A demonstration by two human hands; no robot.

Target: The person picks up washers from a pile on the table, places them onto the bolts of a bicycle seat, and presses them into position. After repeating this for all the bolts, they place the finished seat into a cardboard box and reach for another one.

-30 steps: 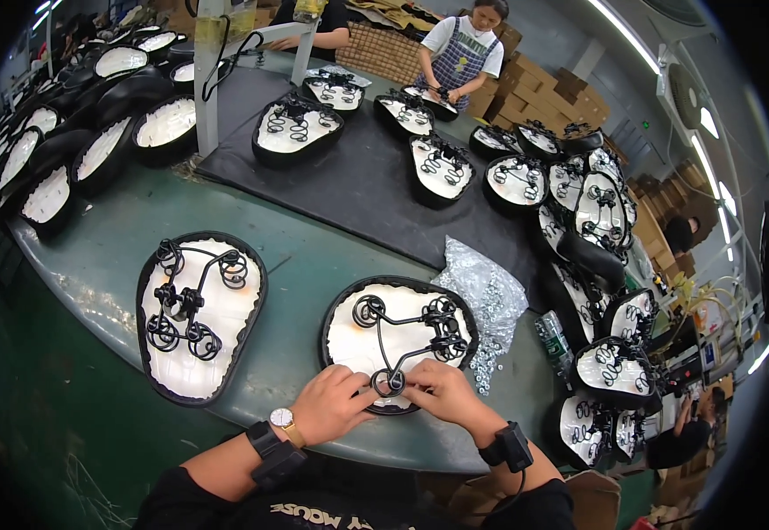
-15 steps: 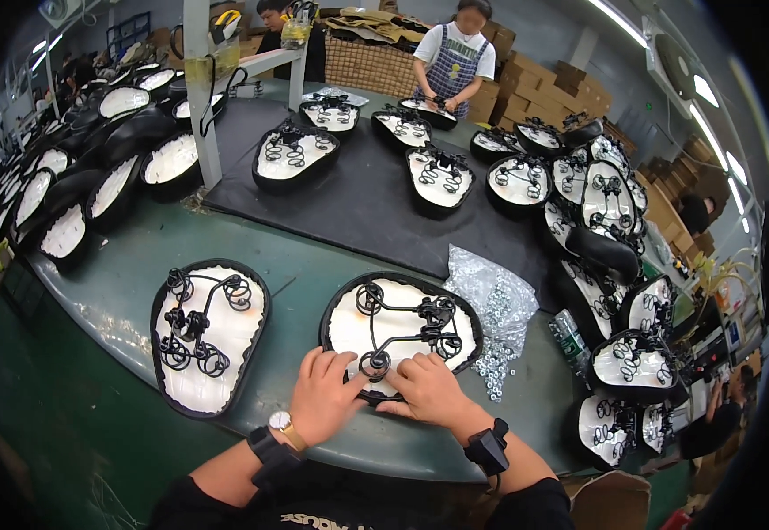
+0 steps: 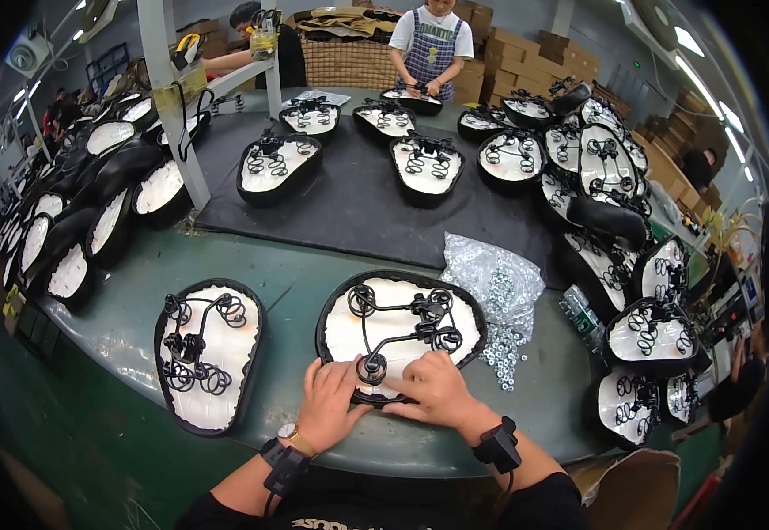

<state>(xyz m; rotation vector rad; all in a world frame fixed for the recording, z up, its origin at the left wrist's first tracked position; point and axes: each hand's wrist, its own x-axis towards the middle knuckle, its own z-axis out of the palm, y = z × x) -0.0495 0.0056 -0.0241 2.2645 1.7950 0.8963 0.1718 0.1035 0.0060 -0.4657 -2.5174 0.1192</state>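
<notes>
An upturned bicycle saddle (image 3: 342,329) lies in front of me, its white underside showing a black wire spring frame (image 3: 393,340). My left hand (image 3: 329,396) grips the saddle's near rim, fingers over the edge beside the nearest spring coil (image 3: 371,367). My right hand (image 3: 442,390) is on the coil's other side, fingers bent and index tip by the coil, thumb low at the rim. Whatever its fingertips pinch is too small or hidden to make out. A second upturned saddle (image 3: 212,411), also with a spring frame, lies to the left.
Loose metal nuts (image 3: 503,358) spill from a clear plastic bag (image 3: 468,265) right of the saddle, near a clear bottle (image 3: 581,318). Stacked saddles (image 3: 649,340) line the right; more (image 3: 106,137) fill the left, beside a white post (image 3: 172,106). A co-worker (image 3: 433,44) handles a saddle opposite.
The view has shifted slightly. Both hands stay at the same coil, with the right index finger a little straighter. A person at the back left has bent down with an arm stretched out.
</notes>
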